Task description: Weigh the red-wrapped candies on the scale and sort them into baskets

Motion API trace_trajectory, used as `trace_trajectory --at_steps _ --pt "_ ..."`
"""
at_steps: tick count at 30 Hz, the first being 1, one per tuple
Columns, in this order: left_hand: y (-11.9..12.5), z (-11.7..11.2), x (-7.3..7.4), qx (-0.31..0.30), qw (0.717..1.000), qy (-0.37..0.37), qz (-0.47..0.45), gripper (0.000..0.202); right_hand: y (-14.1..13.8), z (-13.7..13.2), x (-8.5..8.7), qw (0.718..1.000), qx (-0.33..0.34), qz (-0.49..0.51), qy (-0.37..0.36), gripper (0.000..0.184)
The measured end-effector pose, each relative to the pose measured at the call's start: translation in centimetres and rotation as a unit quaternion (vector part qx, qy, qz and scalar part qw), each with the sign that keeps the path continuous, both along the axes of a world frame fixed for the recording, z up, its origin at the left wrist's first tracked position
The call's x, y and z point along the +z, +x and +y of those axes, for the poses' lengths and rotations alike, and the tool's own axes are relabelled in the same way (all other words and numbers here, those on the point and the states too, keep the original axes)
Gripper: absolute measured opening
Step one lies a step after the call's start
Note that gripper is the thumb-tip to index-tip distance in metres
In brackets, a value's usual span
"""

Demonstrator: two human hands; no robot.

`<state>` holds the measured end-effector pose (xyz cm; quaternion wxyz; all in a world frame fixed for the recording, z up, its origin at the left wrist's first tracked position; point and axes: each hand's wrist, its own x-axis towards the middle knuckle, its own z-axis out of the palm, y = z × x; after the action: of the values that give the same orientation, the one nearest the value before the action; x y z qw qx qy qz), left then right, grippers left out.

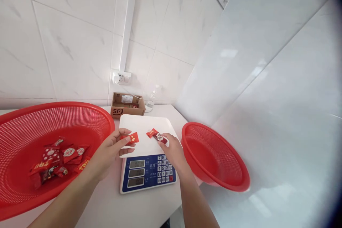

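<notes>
A: Where's the small red packet (134, 137)?
B: In the left hand (112, 146), pinched between thumb and forefinger, the gap closed down to the wrapper; the other fingers (129, 150) are spread loosely.
A: And the right hand (175, 149)?
B: Its thumb and forefinger are nearly together on a dark red packet (159, 137) with a pale round print; a bright red end points toward the left fingers.
A: Are the packets touching?
B: No, they're apart, over the white pan (144, 119). Whether either touches it, one cannot tell.
A: What's just below the fingers?
B: The scale's blue panel (153, 171), with three small displays and a keypad, on the white tabletop (103, 199).
A: Left of the left fingers?
B: A large red basket (77, 105) holding a loose heap of wrapped packets (71, 154).
A: Right of the right fingers?
B: A second red basket (219, 153), tilted.
A: Beyond both?
B: A cardboard box (128, 112), a clear bottle (151, 102) just beside it, and a wall socket (124, 78) above.
</notes>
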<state>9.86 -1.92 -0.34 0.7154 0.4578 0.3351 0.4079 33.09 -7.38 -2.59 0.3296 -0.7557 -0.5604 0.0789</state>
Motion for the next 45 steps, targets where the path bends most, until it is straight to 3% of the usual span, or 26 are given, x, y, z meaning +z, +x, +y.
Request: trace_trajectory --at_steps 6,10,13,17,21,23,30,34,37,41,45 --pt "0.3 -0.4 0.4 -0.012 0.994 -0.088 -0.057 0.007 0.1 1.3 -0.1 0.990 -0.025 -0.095 -0.097 0.030" --pt "0.5 -0.6 0.6 -0.013 0.988 -0.125 -0.084 0.012 0.2 1.0 -0.2 0.993 -0.042 -0.081 -0.080 0.029" --pt "0.9 -0.8 0.5 -0.009 0.985 -0.145 -0.095 0.018 -0.1 0.1 -0.1 0.999 -0.045 -0.005 -0.011 0.029" --pt "1.5 -1.2 -0.2 -0.018 0.983 -0.160 -0.089 0.033 -1.9 -1.1 0.4 0.990 0.013 0.114 0.080 0.028" --pt "2.2 -1.8 -1.3 -0.047 0.984 -0.150 -0.083 0.023 -4.6 -2.0 0.7 0.975 0.105 0.145 0.134 0.026" --pt "2.3 -1.9 -1.6 -0.063 0.985 -0.138 -0.077 0.015 -5.8 -2.3 0.7 0.968 0.142 0.150 0.141 0.025" --pt "2.2 -1.7 -1.4 -0.044 0.995 -0.077 -0.049 0.038 -6.3 -2.8 1.2 0.955 0.218 0.171 0.109 0.011" --pt "2.0 -1.3 -1.2 0.004 0.997 -0.060 -0.045 0.039 -4.3 -1.7 1.0 0.977 0.145 0.124 0.096 0.015" --pt "1.9 -1.2 -0.9 0.006 0.996 -0.058 -0.060 0.040 -2.4 0.1 0.4 0.992 0.097 0.041 0.064 0.025" --pt "1.6 -1.2 -0.4 0.007 0.994 -0.073 -0.078 0.037 -0.5 3.2 -0.1 0.989 0.100 -0.111 -0.014 0.044" --pt "1.3 -1.0 -0.3 0.017 0.993 -0.093 -0.067 0.021 0.3 5.3 -0.3 0.979 0.133 -0.146 -0.053 0.051"
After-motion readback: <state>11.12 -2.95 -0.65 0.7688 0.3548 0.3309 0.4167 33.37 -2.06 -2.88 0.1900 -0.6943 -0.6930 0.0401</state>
